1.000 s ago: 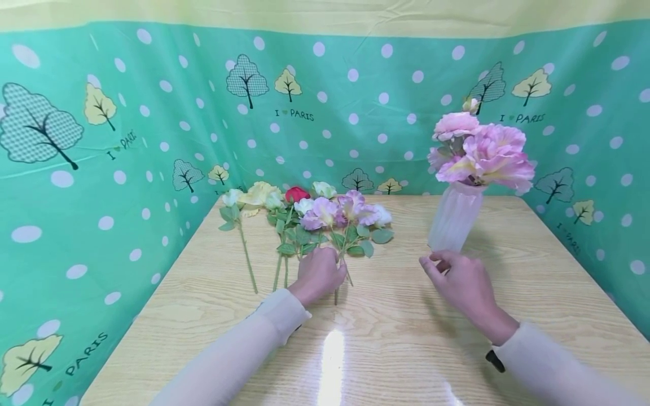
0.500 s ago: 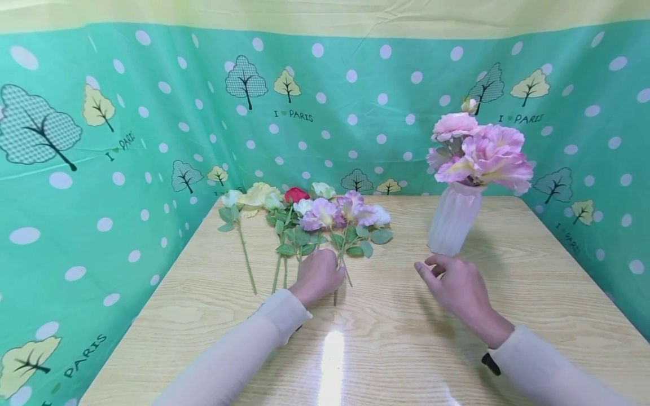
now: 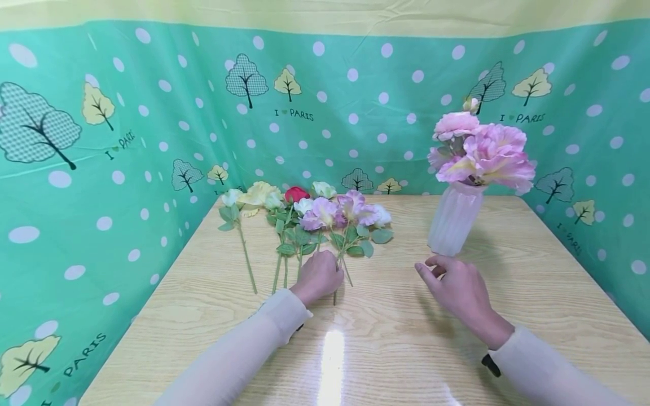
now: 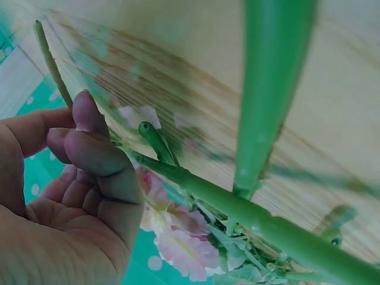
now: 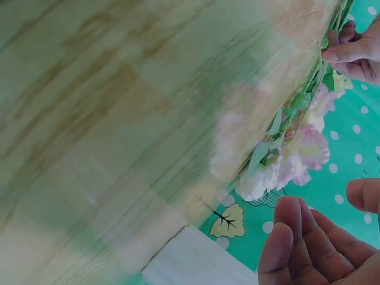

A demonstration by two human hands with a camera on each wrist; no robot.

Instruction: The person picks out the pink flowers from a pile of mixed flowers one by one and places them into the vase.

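In the head view my left hand [image 3: 320, 275] pinches the lower stem of a light purple artificial flower [image 3: 322, 214] lying on the table. The left wrist view shows thumb and forefinger closed on that thin green stem [image 4: 50, 59], its end sticking out past them. Just in front of the ribbed whitish vase [image 3: 455, 220], my right hand [image 3: 459, 287] hovers with loosely bent fingers, holding nothing. Thumb and fingers [image 5: 320, 243] stand apart in the right wrist view. Large pink flowers [image 3: 495, 155] fill the vase.
Other artificial flowers lie across the back left of the wooden table [image 3: 386, 338]: a red rose [image 3: 297, 194], a pale yellow bloom [image 3: 259, 193], and several white ones. Their stems point toward the front. A green dotted curtain [image 3: 330, 113] encloses the back and sides.
My right hand has drawn back slightly from the vase, toward the front and left, and then stayed there. The left hand keeps its place on the stem.
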